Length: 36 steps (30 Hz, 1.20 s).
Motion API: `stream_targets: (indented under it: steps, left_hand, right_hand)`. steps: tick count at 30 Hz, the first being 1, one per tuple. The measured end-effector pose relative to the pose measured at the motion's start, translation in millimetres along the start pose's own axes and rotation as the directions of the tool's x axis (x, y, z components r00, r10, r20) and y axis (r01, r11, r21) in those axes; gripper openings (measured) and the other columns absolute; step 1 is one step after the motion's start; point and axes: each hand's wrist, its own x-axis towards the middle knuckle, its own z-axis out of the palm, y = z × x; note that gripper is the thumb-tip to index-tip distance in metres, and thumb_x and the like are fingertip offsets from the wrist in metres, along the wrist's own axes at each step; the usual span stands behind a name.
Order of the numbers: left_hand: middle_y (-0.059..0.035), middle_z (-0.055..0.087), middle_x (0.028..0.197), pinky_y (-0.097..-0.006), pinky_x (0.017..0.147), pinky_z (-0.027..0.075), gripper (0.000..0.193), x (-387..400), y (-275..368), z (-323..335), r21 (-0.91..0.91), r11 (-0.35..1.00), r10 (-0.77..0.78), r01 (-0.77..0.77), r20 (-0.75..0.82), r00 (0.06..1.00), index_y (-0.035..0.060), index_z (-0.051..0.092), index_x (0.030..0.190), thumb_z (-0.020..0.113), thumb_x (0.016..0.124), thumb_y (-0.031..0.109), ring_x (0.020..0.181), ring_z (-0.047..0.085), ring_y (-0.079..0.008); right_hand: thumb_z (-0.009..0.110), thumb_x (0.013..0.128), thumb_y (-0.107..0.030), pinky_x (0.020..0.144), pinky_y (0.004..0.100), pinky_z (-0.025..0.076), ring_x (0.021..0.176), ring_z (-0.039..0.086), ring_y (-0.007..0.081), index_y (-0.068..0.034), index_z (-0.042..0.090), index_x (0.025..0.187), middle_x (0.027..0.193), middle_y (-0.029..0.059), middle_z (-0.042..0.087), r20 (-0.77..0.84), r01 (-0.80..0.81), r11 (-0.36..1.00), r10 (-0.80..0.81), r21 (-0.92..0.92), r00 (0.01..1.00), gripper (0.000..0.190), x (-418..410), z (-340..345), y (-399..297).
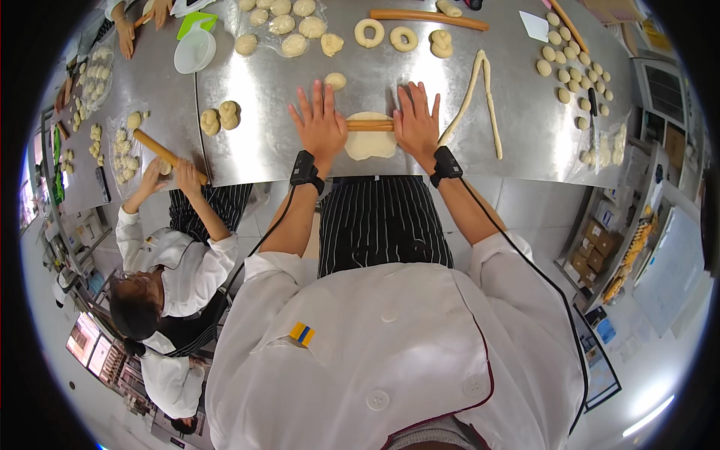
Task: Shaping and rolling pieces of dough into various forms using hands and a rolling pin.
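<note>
A thin wooden rolling pin (370,125) lies across a flattened oval sheet of dough (370,147) near the table's front edge. My left hand (321,124) rests flat over the pin's left end, fingers stretched forward and apart. Over its right end lies my right hand (417,121), equally flat, with its fingers spread. Both palms cover the pin's ends, and neither hand curls around it. Just beyond my left fingertips sits a small dough ball (336,81). A long folded dough rope (477,90) lies right of my right hand.
Dough rings (369,34), a dough knot (441,44) and a larger rolling pin (430,19) lie at the back. Several dough balls (574,73) spread at right, near a black-handled knife (592,104). A co-worker (169,270) rolls dough at left. A plastic bowl (194,52) stands back left.
</note>
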Motion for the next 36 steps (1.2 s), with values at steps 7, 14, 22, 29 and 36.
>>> stream_targets:
  steps: [7,14,22,29,36]
  left_hand:
    - [-0.0131,0.028,0.18,-0.0769,0.127,0.004,0.072,5.6,1.6,-2.8,0.031,0.999,-0.027,0.027,0.022,0.999,0.0122,0.038,0.169,0.053,0.101,0.029,0.165,0.011,-0.0538]
    - [-0.0169,0.025,0.18,-0.0781,0.126,0.001,0.07,28.0,-1.1,-5.4,0.014,1.0,-0.027,0.027,0.007,1.0,0.0111,0.039,0.168,0.052,0.104,0.038,0.164,0.007,-0.0563]
    - [-0.0183,0.012,0.183,-0.0815,0.122,-0.004,0.072,64.1,-4.0,-1.8,0.01,0.998,-0.07,0.07,0.032,0.997,0.011,0.031,0.171,0.047,0.107,0.041,0.164,-0.003,-0.057]
    - [-0.0179,0.016,0.181,-0.0833,0.12,0.0,0.067,96.5,-7.1,-2.7,-0.02,0.997,-0.071,0.069,-0.133,0.989,0.0099,0.036,0.167,0.048,0.107,0.035,0.163,0.004,-0.0564]
    - [-0.014,0.053,0.148,-0.0671,0.116,0.025,0.046,67.0,-9.3,-29.9,-0.032,0.982,0.174,-0.186,-0.227,0.958,0.0081,0.061,0.142,0.067,0.1,0.026,0.142,0.042,-0.043]
  right_hand:
    - [0.061,0.103,-0.041,0.123,0.0782,0.021,0.161,0.028,0.046,-0.018,0.047,0.163,0.169,0.0199,0.039,0.072,0.041,0.996,-0.035,-0.085,0.997,0.066,19.3,-5.4,-1.7]
    - [0.057,0.105,-0.044,0.121,0.083,0.014,0.164,0.018,0.0499,-0.022,0.039,0.169,0.176,0.0221,0.028,0.111,0.05,0.993,-0.038,-0.103,0.993,0.071,45.7,-5.6,6.5]
    - [0.057,0.105,-0.04,0.125,0.0796,0.007,0.165,0.016,0.0481,-0.023,0.04,0.169,0.177,0.022,0.025,-0.003,0.059,0.997,-0.059,-0.049,0.998,0.068,80.0,0.1,17.4]
    - [0.064,0.101,-0.029,0.123,0.069,0.021,0.155,0.037,0.0377,-0.019,0.059,0.153,0.162,0.0142,0.049,-0.229,0.057,0.99,-0.086,-0.127,0.97,0.053,114.3,2.3,22.7]
    - [0.075,0.098,-0.028,0.114,0.0507,0.038,0.134,0.053,0.0316,-0.014,0.066,0.14,0.138,0.0082,0.06,-0.063,0.257,0.962,-0.252,0.089,0.966,0.046,94.3,-27.8,24.3]
